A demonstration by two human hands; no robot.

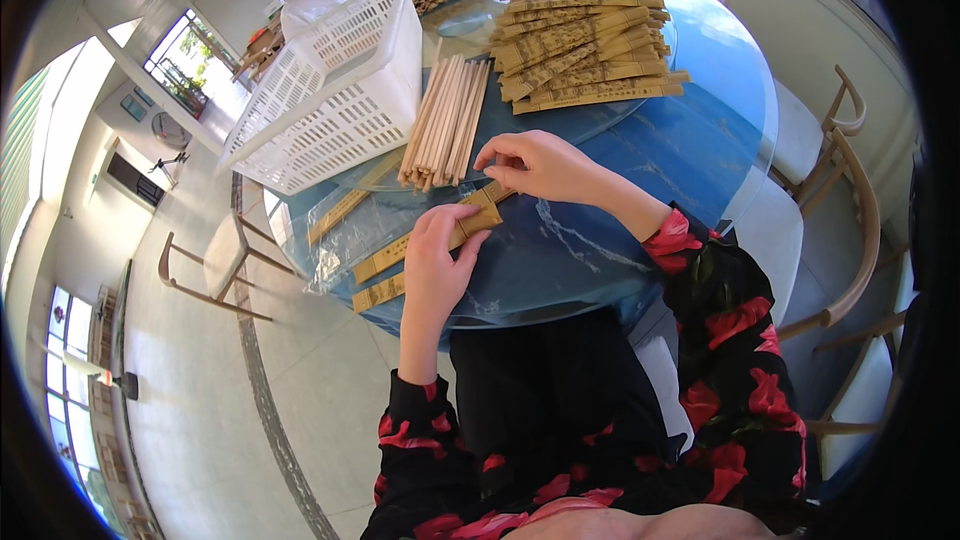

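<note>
Left hand [438,250] pinches brown sleeve [484,221], apparently steadying it — right hand [543,166] curled, grip unclear, sticks [447,120] beside it, likely for reach.

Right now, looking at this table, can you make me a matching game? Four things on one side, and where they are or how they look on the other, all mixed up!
Things:
1. basket
2. pale sticks
3. pile of brown sleeves
4. left hand

Places, colours and states:
A. bunched side by side, the colour of light wood
B. fingers on a single sleeve
C. white, with lots of slots in its walls
D. heaped up on the blue table, beyond the right hand

Right pairs: 1-C, 2-A, 3-D, 4-B
</note>
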